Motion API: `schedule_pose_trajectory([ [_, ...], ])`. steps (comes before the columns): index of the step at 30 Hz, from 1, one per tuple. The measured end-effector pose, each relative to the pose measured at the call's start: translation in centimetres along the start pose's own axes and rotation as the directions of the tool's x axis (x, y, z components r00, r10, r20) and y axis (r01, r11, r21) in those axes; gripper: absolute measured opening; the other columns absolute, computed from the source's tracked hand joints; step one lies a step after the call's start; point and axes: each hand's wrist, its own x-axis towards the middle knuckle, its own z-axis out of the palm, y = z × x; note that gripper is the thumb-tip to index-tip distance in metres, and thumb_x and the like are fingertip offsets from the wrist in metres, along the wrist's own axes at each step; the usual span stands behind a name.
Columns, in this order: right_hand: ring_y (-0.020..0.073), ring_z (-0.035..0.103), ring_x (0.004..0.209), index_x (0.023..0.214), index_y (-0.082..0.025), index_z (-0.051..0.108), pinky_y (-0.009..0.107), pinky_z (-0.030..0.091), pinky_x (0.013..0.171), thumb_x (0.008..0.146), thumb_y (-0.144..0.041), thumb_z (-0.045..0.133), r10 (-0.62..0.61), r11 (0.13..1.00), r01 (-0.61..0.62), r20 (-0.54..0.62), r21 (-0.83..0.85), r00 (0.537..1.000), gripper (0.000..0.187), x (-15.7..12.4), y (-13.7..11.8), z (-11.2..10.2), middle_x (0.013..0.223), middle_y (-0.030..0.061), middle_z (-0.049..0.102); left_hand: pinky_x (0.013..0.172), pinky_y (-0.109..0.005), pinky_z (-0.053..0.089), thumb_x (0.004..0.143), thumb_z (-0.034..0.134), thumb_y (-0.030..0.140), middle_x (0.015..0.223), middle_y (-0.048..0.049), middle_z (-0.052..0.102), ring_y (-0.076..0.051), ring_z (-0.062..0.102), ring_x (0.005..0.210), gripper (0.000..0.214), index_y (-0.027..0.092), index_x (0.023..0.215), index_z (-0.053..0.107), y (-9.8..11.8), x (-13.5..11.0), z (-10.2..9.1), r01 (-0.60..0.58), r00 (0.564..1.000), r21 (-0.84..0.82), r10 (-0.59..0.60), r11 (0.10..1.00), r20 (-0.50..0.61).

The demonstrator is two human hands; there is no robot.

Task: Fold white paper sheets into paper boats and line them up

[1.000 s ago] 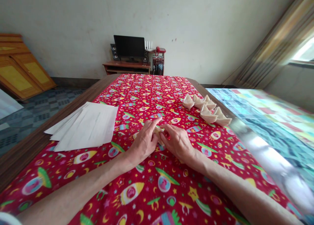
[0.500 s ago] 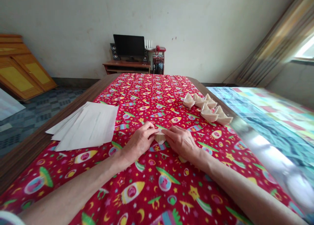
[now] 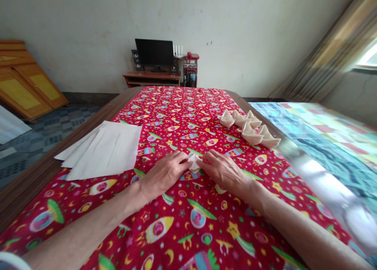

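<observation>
- Head view, left side: we see a loose fan of white sheets [image 3: 104,154] lying flat on the red patterned cloth [image 3: 176,238] that covers much of the worktop [image 3: 32,183]; no peaks are shaped in them, so we judge these not yet worked.
- Left of centre: our left hand [image 3: 165,171] has its grip pinched, thumb and fingertips on the left edge of a small folded paper [image 3: 194,163].
- Centre: that folded paper sits between our two hands, at the cloth or just above it, we cannot tell which; it looks part-shaped, so we judge it unfinished.
- Right of centre: our right hand [image 3: 226,170] pinches the paper's right edge.
- Right: we count five peaked paper pieces [image 3: 251,135] grouped near the worktop's edge, apparently done.
</observation>
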Motion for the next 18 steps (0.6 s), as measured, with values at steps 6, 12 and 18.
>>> schedule_pose_trajectory([
  [6,0.0177,0.048,0.083,0.103,-0.015,0.058,0.028,0.042,0.066,0.094,-0.017,0.041,-0.038,0.998,0.038,-0.014,0.047,0.999,0.019,-0.1,0.0,0.1,0.090,0.0079,0.054,0.089,-0.032,0.046,0.094,0.043,0.015,0.105,-0.0020,0.056,-0.016,0.052,0.099,0.034,0.030,0.122,0.054,-0.3,-0.7,-0.1,-0.064,0.998,-0.094,0.065,0.994,0.011],
  [12,0.0203,0.049,0.092,0.110,-0.014,0.057,0.031,0.046,0.072,0.094,-0.017,0.039,-0.091,0.992,0.088,0.027,0.094,0.995,0.024,-0.7,0.0,-0.4,0.099,0.0115,0.056,0.093,-0.036,0.045,0.091,0.047,0.015,0.115,-0.0036,0.054,-0.019,0.050,0.106,0.041,0.033,0.128,0.050,-0.5,-1.3,-0.6,-0.091,0.991,-0.096,0.100,0.991,0.093],
  [18,0.0185,0.051,0.095,0.121,-0.022,0.054,0.032,0.046,0.078,0.088,-0.015,0.051,-0.106,0.970,0.102,0.008,0.221,0.994,0.034,-1.3,0.4,-0.3,0.113,0.0101,0.055,0.094,-0.039,0.045,0.090,0.048,0.014,0.122,-0.0037,0.051,-0.021,0.049,0.110,0.043,0.036,0.126,0.052,-0.5,-1.4,-0.8,-0.126,0.986,-0.071,0.133,0.989,0.099],
])
